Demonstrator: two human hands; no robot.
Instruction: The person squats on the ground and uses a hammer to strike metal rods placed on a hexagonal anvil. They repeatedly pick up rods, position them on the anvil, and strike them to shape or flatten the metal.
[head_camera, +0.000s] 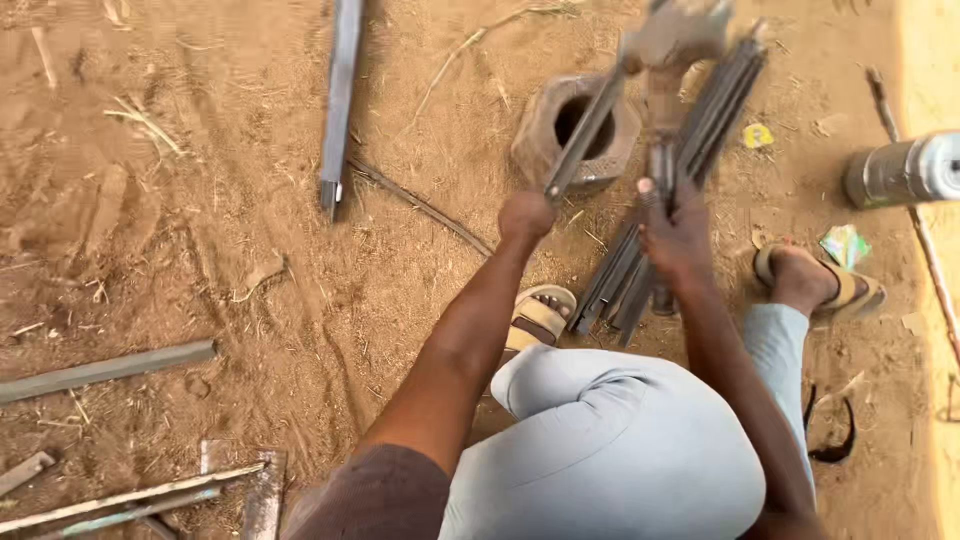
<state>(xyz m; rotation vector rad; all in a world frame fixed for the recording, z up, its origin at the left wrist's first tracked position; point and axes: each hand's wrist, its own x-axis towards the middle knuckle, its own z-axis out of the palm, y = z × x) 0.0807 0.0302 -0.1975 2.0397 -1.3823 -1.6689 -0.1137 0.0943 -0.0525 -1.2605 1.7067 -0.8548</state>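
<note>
Left hand (526, 215) grips a metal rod (585, 135); right hand (678, 232) clasps a hammer (668, 60).
Blurred hammer could slip off the rod bundle (660, 200) toward sandalled feet.

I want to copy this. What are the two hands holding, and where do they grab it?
The left hand grips a thin metal bar at its lower end. The right hand grips the hammer low on its handle, above the bundle of metal strips.

Open-air metalwork yard: bare sandy ground (250, 300) strewn with steel bars (340, 100).
</note>
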